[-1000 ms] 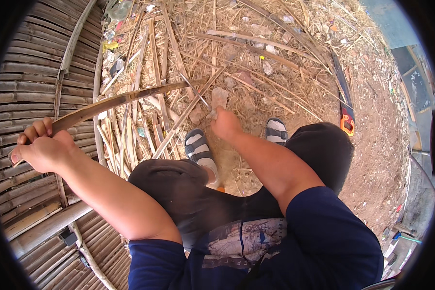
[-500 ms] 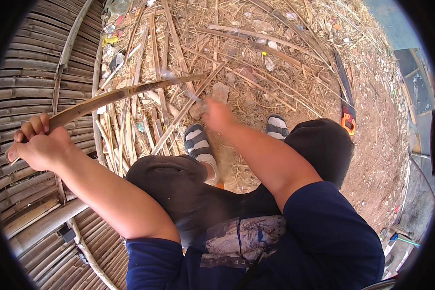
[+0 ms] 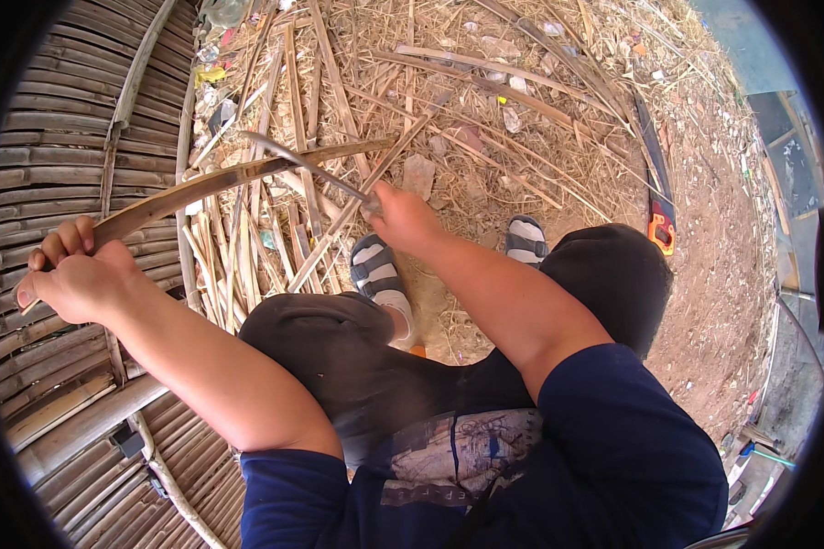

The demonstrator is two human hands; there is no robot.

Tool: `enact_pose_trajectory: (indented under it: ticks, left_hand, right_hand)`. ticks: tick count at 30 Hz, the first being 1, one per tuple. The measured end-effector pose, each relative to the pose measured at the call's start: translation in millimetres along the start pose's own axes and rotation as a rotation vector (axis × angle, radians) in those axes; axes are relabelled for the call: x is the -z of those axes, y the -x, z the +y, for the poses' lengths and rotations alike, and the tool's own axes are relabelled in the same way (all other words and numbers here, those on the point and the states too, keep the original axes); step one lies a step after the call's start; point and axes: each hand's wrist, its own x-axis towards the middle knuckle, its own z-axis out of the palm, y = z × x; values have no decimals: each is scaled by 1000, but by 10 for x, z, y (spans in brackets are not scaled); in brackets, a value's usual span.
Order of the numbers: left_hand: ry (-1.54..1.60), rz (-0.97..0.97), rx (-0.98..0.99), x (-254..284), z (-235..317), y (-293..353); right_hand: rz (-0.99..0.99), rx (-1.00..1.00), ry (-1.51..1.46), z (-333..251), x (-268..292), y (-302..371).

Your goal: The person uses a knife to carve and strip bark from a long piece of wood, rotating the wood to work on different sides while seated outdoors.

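My left hand is wrapped round the near end of a long bamboo strip, which slants up and right over the ground. In my right hand is the handle of a long, narrow-bladed knife. Its blade points up and left and crosses over the bamboo strip toward the far end. Whether the blade touches the strip I cannot tell. The fingers of my right hand hide most of the handle.
A bamboo slat wall or platform lies along the left. Split bamboo pieces and dry straw litter the ground ahead. A handsaw with an orange handle lies at the right. My sandalled feet stand below the strips.
The knife, blurred by motion before, is now sharp, with its blade over the strip. My right hand has moved slightly left. My left hand and the strip have barely shifted.
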Motion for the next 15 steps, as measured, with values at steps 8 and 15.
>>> enact_pose_trajectory:
  ticks: [8, 15]
  left_hand:
    - [-12, 45, 8, -44, 6, 17]
    - [-112, 224, 17, -118, 40, 71]
  right_hand:
    - [-2, -376, 119, 621, -104, 35]
    - [-15, 171, -86, -336, -16, -4]
